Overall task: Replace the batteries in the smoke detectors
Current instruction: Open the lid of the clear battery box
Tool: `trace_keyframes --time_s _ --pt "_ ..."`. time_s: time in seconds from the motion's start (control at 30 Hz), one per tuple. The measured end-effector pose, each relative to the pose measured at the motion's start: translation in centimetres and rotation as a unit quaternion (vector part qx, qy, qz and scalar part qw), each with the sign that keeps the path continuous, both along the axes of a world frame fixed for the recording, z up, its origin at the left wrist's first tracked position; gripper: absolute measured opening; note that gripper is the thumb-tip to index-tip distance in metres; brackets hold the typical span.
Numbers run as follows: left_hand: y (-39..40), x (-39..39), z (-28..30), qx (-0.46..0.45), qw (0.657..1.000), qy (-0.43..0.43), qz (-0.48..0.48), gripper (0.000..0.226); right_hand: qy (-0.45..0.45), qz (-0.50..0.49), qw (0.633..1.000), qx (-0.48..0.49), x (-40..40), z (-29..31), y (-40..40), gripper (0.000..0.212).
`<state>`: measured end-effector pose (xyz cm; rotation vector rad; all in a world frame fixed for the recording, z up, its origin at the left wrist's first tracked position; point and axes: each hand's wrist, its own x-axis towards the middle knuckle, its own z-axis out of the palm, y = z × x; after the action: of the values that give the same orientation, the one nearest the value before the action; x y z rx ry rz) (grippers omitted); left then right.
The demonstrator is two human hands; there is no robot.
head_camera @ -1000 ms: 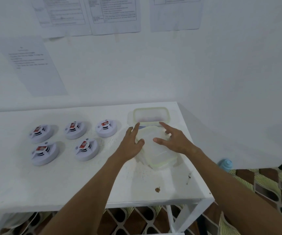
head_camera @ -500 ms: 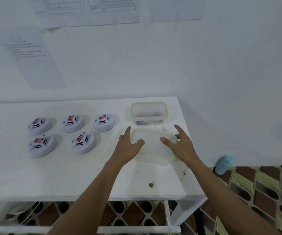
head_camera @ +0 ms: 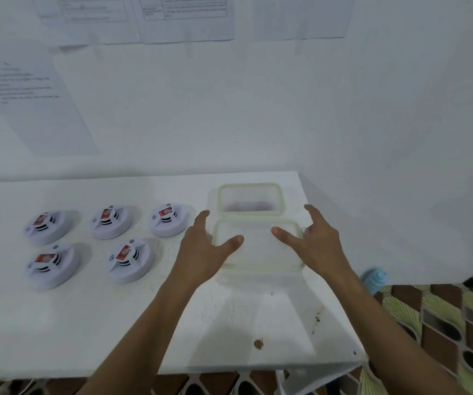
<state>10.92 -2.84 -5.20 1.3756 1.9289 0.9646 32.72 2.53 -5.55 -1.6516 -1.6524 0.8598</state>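
Several white round smoke detectors with red labels lie upside down in two rows on the left of the white table [head_camera: 115, 323]; the nearest to my hands are one [head_camera: 168, 219] in the back row and one [head_camera: 130, 259] in the front row. A clear plastic container [head_camera: 251, 185] with a pale green rim stands uncovered at the back right, its contents blurred. Its clear lid [head_camera: 258, 249] lies flat on the table just in front of it. My left hand [head_camera: 201, 249] is at the lid's left edge, thumb over it. My right hand [head_camera: 315, 243] hovers at the right edge, fingers spread.
The table's right edge and front right corner are close to my right arm. A blue bottle [head_camera: 373, 280] stands on the patterned floor beyond that edge. Printed sheets [head_camera: 184, 18] hang on the white wall behind. A brown speck [head_camera: 258, 343] marks the tabletop near the front.
The lid, held tilted in both hands a second ago, now lies flat on the table in front of the container. My fingers have spread and loosened at its edges.
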Motion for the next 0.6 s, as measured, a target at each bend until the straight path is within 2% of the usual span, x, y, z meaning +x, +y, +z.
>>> trace_keyframes --time_s 0.13,0.33,0.6 --pt "4.8 -1.1 2.7 0.043 0.999 0.009 0.001 0.098 0.031 -0.006 0.999 0.042 -1.6 2.2 4.0 0.093" --pt "14.7 -3.2 3.9 0.046 0.999 -0.013 -0.001 0.101 0.075 0.005 0.997 0.017 -4.3 3.4 12.9 0.094" --pt "20.6 -4.0 0.3 0.013 0.999 -0.042 -0.015 0.101 0.077 -0.014 0.997 -0.025 -5.5 0.4 18.0 0.091"
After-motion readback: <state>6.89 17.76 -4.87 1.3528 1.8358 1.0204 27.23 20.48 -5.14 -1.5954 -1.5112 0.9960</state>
